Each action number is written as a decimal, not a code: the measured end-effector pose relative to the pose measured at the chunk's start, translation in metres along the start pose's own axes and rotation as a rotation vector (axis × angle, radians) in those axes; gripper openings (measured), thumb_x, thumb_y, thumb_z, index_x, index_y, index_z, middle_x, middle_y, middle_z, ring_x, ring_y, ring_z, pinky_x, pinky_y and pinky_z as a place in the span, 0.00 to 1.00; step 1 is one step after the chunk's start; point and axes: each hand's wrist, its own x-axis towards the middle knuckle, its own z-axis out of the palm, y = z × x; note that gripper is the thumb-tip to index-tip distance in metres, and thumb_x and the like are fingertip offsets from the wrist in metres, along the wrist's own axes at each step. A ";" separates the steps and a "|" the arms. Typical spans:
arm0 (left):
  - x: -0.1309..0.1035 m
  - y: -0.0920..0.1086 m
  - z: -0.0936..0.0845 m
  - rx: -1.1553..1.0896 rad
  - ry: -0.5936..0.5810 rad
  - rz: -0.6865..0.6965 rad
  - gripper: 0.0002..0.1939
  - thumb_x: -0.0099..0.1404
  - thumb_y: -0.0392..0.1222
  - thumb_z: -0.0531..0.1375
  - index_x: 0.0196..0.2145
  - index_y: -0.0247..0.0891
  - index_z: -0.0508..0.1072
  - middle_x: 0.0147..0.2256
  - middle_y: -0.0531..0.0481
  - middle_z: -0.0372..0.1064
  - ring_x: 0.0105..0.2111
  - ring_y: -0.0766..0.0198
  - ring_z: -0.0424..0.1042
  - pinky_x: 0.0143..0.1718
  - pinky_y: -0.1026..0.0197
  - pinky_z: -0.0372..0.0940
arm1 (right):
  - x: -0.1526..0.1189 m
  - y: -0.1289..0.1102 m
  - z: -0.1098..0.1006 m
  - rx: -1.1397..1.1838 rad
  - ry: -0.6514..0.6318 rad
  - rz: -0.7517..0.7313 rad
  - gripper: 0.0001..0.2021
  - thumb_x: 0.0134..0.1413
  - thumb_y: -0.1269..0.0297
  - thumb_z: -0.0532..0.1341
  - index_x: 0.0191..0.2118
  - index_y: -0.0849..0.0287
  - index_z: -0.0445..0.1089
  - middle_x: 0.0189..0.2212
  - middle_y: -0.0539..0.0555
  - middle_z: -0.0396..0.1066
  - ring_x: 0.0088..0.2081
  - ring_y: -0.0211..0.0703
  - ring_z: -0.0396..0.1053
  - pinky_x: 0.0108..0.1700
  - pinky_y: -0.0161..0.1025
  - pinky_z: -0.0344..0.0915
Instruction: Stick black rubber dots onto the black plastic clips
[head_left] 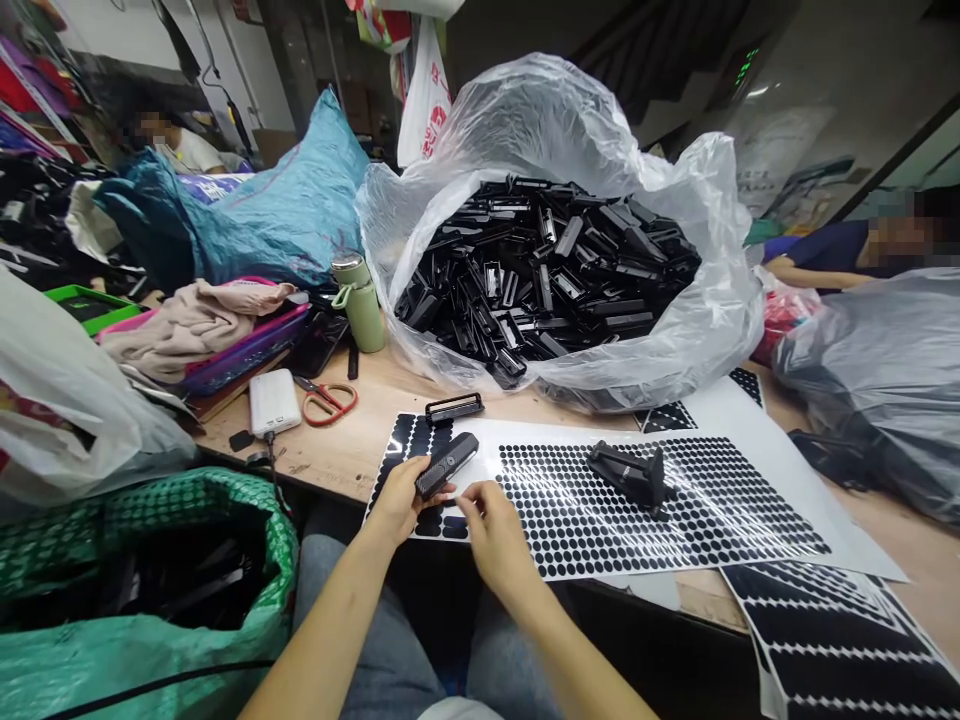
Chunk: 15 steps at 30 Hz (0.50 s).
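My left hand (397, 502) grips a long black plastic part (448, 466) with a patterned face, tilted above the sheets. Close beside it, my right hand (491, 532) has thumb and fingers pinched together; anything between them is too small to make out. Under both hands lies a sheet of larger black stickers (454, 524). To its right spreads a white sheet covered with rows of round black stickers (555, 510). A black stand-like plastic piece (628, 474) rests on that sheet. Just beyond my left hand lies another black part with a pale strip (454, 407).
A big clear plastic bag (720, 290) full of black plastic parts stands at the back. Red-handled scissors (330, 403), a white power bank (274, 402) and a green bottle (361, 305) are left. A green sack (150, 650) sits below the table edge. Other people sit at both sides.
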 end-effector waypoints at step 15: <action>-0.029 0.011 0.040 0.060 -0.125 -0.090 0.09 0.58 0.37 0.53 0.24 0.31 0.68 0.18 0.48 0.67 0.16 0.66 0.69 0.11 0.70 0.55 | 0.014 -0.021 -0.030 0.181 0.012 0.151 0.10 0.52 0.59 0.54 0.26 0.58 0.64 0.50 0.58 0.56 0.45 0.46 0.63 0.38 0.40 0.64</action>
